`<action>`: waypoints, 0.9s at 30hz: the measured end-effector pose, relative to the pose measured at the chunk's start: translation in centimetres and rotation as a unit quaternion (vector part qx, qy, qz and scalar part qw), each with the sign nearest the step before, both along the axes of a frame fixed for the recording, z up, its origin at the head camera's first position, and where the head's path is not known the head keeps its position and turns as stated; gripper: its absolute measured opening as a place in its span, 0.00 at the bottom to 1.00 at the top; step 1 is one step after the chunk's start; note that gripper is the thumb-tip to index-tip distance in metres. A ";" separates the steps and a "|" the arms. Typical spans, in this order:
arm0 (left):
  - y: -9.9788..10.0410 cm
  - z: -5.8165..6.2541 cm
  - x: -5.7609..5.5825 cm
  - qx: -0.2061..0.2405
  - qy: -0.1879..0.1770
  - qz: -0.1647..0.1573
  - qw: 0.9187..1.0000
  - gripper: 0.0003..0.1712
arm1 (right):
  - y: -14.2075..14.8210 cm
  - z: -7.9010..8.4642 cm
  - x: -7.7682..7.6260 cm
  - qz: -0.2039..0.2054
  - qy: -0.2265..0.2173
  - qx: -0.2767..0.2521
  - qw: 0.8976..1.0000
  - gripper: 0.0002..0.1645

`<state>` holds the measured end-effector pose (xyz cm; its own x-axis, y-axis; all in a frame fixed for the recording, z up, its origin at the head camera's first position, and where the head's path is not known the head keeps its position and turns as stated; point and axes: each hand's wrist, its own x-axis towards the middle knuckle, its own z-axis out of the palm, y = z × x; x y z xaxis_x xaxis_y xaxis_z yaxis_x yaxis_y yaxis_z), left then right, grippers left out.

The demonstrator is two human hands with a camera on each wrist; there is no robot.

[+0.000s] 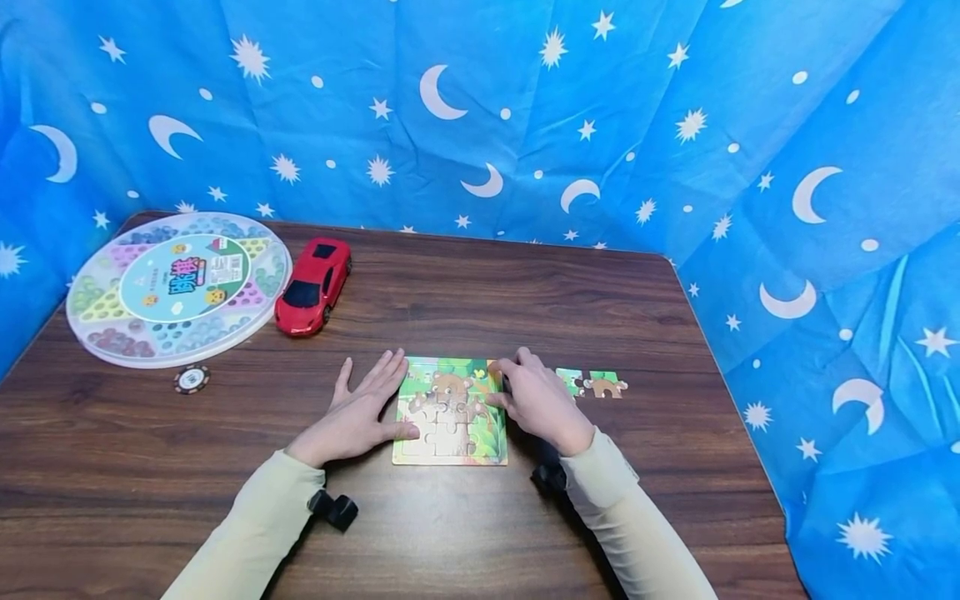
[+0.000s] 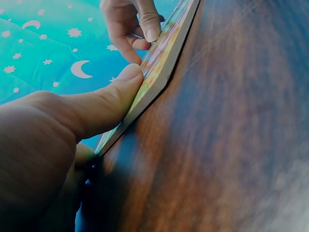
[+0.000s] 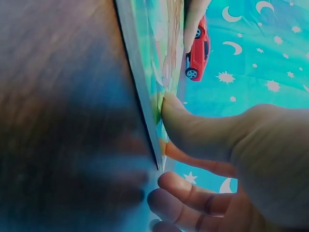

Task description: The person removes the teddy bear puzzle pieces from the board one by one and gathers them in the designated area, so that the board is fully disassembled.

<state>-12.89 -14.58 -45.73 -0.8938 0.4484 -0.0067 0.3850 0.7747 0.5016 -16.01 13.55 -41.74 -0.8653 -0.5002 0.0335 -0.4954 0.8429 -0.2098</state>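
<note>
A square jigsaw puzzle (image 1: 450,437) with a brown bear on a green ground lies in its tray in front of me. My left hand (image 1: 356,417) spreads along its left side, fingers extended at the upper left edge. The left thumb (image 2: 108,104) rests on the puzzle's surface. At the upper right of the puzzle, my right hand (image 1: 543,400) pinches a green puzzle piece (image 3: 159,104) between thumb and index finger, low over the tray. Its other fingers curl beyond the tray's edge. Part of that piece is hidden by the fingers.
Two loose puzzle pieces (image 1: 604,385) lie right of my right hand. A red toy car (image 1: 311,287) stands at the back left beside a round Chinese checkers box (image 1: 105,321). A poker chip (image 1: 192,379) lies in front of that box. A blue star-patterned cloth (image 1: 510,75) hangs behind the table.
</note>
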 end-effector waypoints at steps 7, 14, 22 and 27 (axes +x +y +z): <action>0.0 0.0 0.0 0.004 0.001 -0.003 1.000 0.59 | -0.4 -0.4 -0.2 -0.035 -0.027 -0.038 0.998 0.21; -0.1 -0.2 0.0 0.004 0.006 0.000 1.000 0.59 | -0.5 -0.5 -0.4 -0.050 -0.025 -0.080 0.995 0.23; -0.1 -0.1 0.1 0.000 0.006 0.000 1.000 0.59 | -0.5 -0.3 -0.1 -0.051 -0.029 -0.146 0.988 0.24; 0.0 -0.1 0.1 0.001 0.007 -0.001 1.000 0.59 | -0.3 -0.1 -0.1 -0.038 -0.037 -0.208 0.977 0.19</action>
